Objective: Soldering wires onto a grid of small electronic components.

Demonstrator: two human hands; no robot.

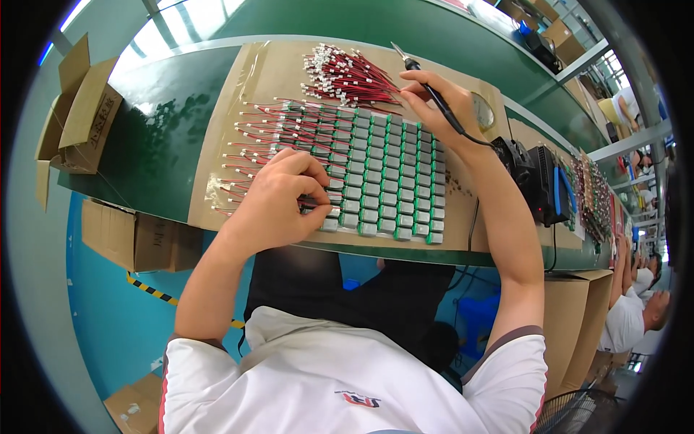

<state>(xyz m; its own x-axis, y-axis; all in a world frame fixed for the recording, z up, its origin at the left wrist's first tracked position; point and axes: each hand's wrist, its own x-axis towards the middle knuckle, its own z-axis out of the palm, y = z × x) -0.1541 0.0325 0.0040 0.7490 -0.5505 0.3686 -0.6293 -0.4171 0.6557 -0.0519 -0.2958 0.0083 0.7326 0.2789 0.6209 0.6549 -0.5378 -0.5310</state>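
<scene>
A tight grid of small grey cells with green edges (379,177) lies on a brown cardboard sheet (217,163). Red leads with white connectors (253,130) stick out along its left side. My left hand (271,199) rests over the grid's lower left, thumb and fingers pinched together; whatever is between them is too small to make out. In my right hand (455,108) is a soldering iron (439,101), its metal tip pointing up and to the left. The fingertips of that hand are beside a heap of loose red leads (354,79) behind the grid.
A round clear roll (482,112) lies right of my right hand. Black equipment (546,184) with a blue-handled tool (566,192) stands farther right. An open carton (87,119) sits on the table's left end. Co-workers (629,318) sit at the far right.
</scene>
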